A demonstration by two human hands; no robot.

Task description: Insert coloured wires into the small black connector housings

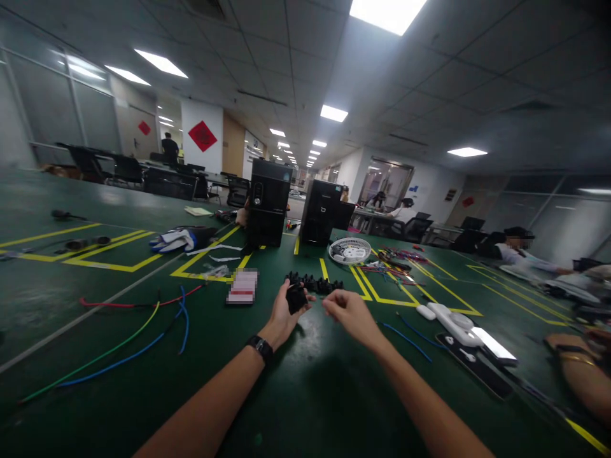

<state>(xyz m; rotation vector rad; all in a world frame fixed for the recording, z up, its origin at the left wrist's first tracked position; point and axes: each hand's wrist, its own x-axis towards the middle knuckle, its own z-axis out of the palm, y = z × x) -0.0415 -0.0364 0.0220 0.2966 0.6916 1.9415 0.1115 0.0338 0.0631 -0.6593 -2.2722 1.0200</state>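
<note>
My left hand (280, 313), with a dark watch on its wrist, holds a small black block-shaped part (296, 298) in the palm and fingers. Just to the right, my right hand (347, 310) is closed in a pinch, its fingertips a short gap from the black part. Whatever sits in that pinch, if anything, is too small to make out. Directly behind both hands lies a row of black knobbly parts (317, 284) on the green table (315, 388). A pale pack with a blurred-out face (243, 286) is left of my left hand.
Red, green and blue wires (138, 321) lie at left, near gloves (179, 240). Two black computer towers (270, 200) stand behind. A white basket (350, 250), tangled wires (396, 261) and a phone (494, 346) are at right. Another person's arm (580, 369) rests at the right edge.
</note>
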